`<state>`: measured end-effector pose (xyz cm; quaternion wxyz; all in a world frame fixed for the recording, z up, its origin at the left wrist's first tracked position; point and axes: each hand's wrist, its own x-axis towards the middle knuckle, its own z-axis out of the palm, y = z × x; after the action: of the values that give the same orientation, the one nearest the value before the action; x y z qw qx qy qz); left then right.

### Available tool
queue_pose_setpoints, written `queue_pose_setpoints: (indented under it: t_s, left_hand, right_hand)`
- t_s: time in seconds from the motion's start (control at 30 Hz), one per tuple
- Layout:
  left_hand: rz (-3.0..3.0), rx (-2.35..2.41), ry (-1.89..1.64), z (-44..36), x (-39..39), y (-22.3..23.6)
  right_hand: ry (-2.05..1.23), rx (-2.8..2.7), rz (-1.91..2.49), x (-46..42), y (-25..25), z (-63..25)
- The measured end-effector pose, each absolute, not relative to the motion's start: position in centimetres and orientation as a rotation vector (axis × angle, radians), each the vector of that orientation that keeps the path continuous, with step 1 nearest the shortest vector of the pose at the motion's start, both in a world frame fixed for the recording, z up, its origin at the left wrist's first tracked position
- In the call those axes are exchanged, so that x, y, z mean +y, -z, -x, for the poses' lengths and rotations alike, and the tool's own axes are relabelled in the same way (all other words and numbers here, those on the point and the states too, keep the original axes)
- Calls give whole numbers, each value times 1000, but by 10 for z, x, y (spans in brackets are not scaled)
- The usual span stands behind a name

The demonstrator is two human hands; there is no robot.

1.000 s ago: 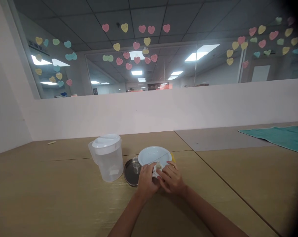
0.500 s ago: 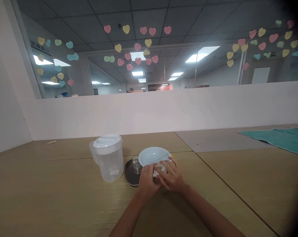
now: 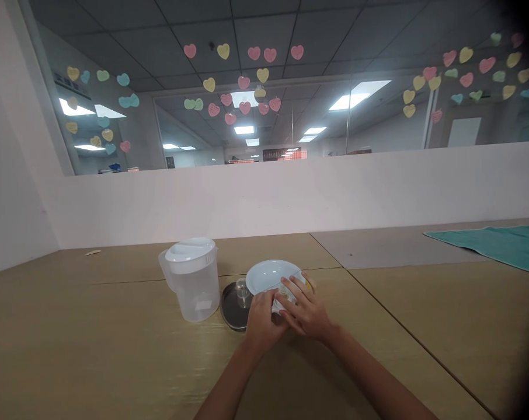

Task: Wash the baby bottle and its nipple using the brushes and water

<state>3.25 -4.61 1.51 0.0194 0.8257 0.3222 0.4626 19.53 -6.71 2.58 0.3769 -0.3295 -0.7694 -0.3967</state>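
My left hand (image 3: pixel 264 322) is closed around the near-left side of what looks like a baby bottle (image 3: pixel 282 296), with a pale teat-like top and a whitish collar. From the right, my right hand (image 3: pixel 307 310) curls its fingers over the same bottle's top. Most of its body is hidden by the hands. A white oval bowl (image 3: pixel 271 274) lies just behind them. Left of my left hand, a clear domed cap (image 3: pixel 242 293) stands on a dark round tray (image 3: pixel 235 315). Something yellow (image 3: pixel 309 284) shows behind my right fingers.
A translucent lidded pitcher (image 3: pixel 197 286) stands left of the tray, its handle to the left. At the far right lies a green cloth (image 3: pixel 501 242). A small flat pale piece (image 3: pixel 93 252) is at the back left. Behind the table runs a white wall (image 3: pixel 247 201) below glass.
My right fingers have shifted slightly on the bottle's top, showing a little more of the teat-like tip. My left hand stays in nearly the same place.
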Motion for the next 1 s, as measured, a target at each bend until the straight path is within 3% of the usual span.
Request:
queue_pose_setpoints:
  t_s: [0.7, 1.0]
  left_hand:
    - [-2568, 1049, -1422, -33, -46, -14]
    - [-2554, 1045, -1408, -32, -45, -12]
  right_hand:
    - [1000, -1887, 882, -65, -28, -196]
    - [504, -1797, 1027, -59, -25, -196]
